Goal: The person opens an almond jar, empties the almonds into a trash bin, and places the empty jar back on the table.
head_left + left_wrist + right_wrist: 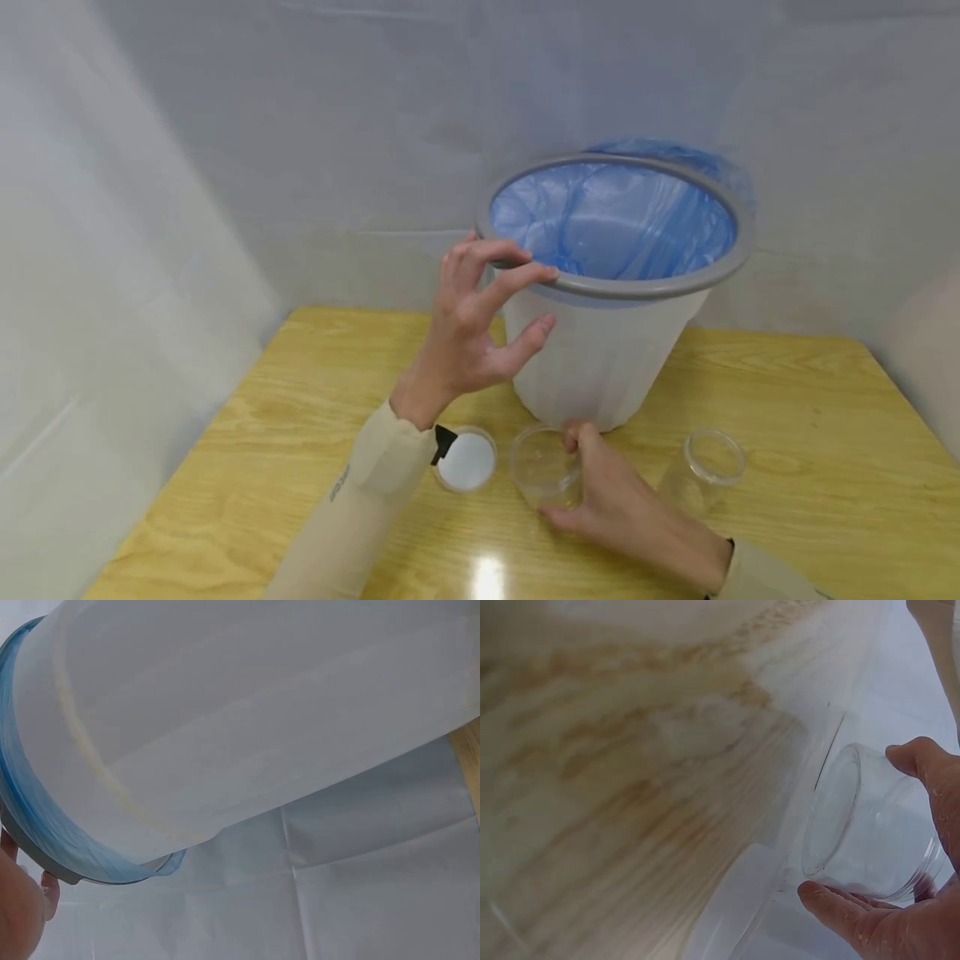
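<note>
A white trash bin [600,358] with a grey rim [637,287] and a blue bag [615,225] inside stands tilted in the head view. My left hand [476,325] rests its fingertips on the near left of that rim, with the thumb apart from the bin. In the left wrist view the bag's edge [45,802] hangs out below the rim. With thumb and fingers spread round it, my right hand [626,508] grips a clear jar [543,458] close by the foot of the bin. In the right wrist view the jar [877,832] looks see-through, with nothing inside.
Another clear jar [712,458] is on the wooden table [337,375], right of my right hand. A white disc [467,461] with a clear rim lies left of the gripped jar. Pale sheeting [337,125] hangs behind and beside the table.
</note>
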The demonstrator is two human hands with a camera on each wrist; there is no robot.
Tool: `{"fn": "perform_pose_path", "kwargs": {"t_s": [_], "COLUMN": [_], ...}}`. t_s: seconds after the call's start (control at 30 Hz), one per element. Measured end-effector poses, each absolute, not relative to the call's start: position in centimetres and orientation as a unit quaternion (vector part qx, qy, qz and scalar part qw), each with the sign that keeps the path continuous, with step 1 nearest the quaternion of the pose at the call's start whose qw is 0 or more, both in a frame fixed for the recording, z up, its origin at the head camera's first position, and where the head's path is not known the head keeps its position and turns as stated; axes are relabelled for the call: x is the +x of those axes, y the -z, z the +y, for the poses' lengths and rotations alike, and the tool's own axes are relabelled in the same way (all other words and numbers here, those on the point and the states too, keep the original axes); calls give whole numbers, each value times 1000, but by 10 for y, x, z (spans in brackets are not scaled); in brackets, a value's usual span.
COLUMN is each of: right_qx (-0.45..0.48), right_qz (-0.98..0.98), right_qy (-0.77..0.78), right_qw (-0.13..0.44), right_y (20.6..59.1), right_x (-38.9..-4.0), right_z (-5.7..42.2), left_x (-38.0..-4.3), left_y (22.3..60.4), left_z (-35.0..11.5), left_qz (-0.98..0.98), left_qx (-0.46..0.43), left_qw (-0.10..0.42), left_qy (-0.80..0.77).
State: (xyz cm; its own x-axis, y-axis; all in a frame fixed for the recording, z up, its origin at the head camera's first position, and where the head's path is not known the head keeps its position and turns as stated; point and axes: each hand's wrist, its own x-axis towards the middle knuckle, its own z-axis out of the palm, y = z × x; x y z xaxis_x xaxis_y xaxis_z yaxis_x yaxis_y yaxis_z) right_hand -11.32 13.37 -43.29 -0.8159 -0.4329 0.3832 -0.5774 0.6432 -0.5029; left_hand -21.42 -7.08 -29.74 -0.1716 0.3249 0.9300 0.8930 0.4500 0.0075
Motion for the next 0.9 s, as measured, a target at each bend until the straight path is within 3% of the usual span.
{"fn": "perform_pose_path", "kwargs": {"t_s": [0.43,0.9], "right_qx": [248,260], "right_qz": [-915,-918], "right_qy": [-317,-292], "right_qw": [32,67], "right_y": [432,438], "right_x": [-110,-105], "right_z": [134,137], "left_x": [-216,-216], "left_y": [298,299], "left_z": [-71,-71], "left_qz": [-702,-702], "left_qx": [-434,-435], "left_qw": [478,476], "left_qy": [302,304]}}
